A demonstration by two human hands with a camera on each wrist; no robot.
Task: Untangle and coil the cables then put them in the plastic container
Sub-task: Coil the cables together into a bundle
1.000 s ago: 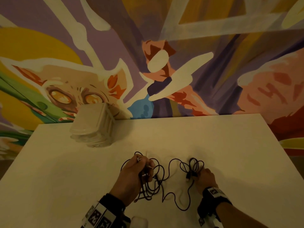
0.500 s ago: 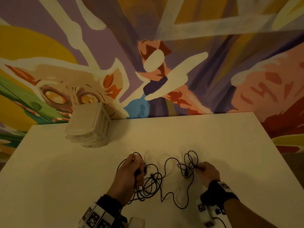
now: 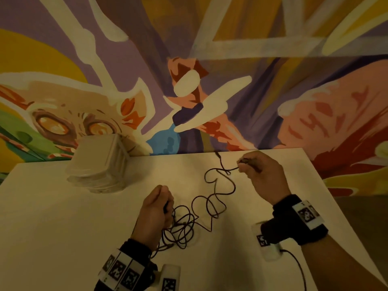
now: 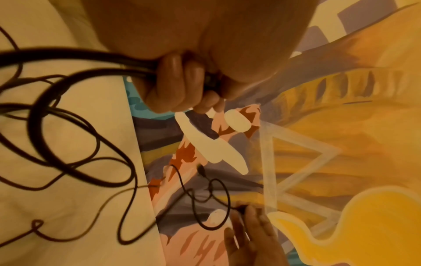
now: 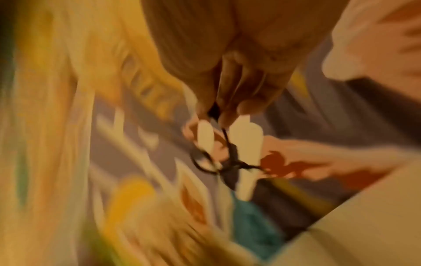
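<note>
Thin black cables (image 3: pixel 210 204) lie in a loose tangle on the white table (image 3: pixel 63 227). My left hand (image 3: pixel 156 208) stays low near the table and grips a bundle of the cable strands (image 4: pixel 127 64) in a fist. My right hand (image 3: pixel 260 171) is raised up and to the right, pinching one cable end (image 5: pixel 214 109) between thumb and fingers. From there a strand (image 3: pixel 228 171) with a plug (image 3: pixel 218 154) dangles back toward the tangle. The closed clear plastic container (image 3: pixel 98 164) stands at the table's back left.
A painted mural wall (image 3: pixel 189 70) rises right behind the table's far edge. The table's right edge (image 3: pixel 336 206) runs close beside my right forearm. A thin black lead (image 3: pixel 298 267) hangs from my right wrist camera.
My right hand has lifted up and to the right with a cable end, drawing a strand out of the tangle. The left hand stayed low, holding the bundle.
</note>
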